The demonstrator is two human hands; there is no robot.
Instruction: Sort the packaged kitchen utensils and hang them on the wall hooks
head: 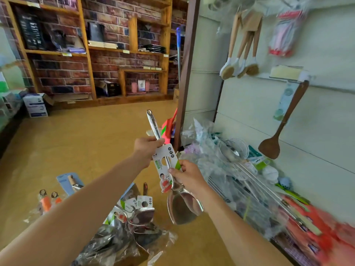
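Item in hand: steel spatula [180, 206], long polished handle, broad blade pointing down, hanging eye at the top end. It is held in the air above the floor [76, 141], tilted, handle leaning up and to the left. A printed card label [164, 160] wraps the middle of the handle.

Left hand [146, 146]: fingers curled round the handle just above the card label.

Right hand [189, 174]: closed on the steel spatula at the card's lower part, thumb on the card's face, fingers behind it.

On the floor, below the hands: pile of packaged steel utensils [138, 212] in clear wrap, with matching cards. Toward the left edge of the floor: two orange-handled tools [48, 202] in wrap, and just beside them a blue-carded tool [70, 183].

At the foot of the wall panel [249, 112], right: heap of plastic-wrapped goods [230, 166], including wire strainers and red packets; details blurred.

Hung on the wall panel: dark wooden spatula [276, 135], blade down; above it, a cluster of wooden-handled brushes [240, 64]; a pink and red packet [284, 33], blurred.

Far side of the floor: wooden shelving [86, 54] against a brick-pattern wall, holding boxes; white carton [35, 105] standing at its left corner.
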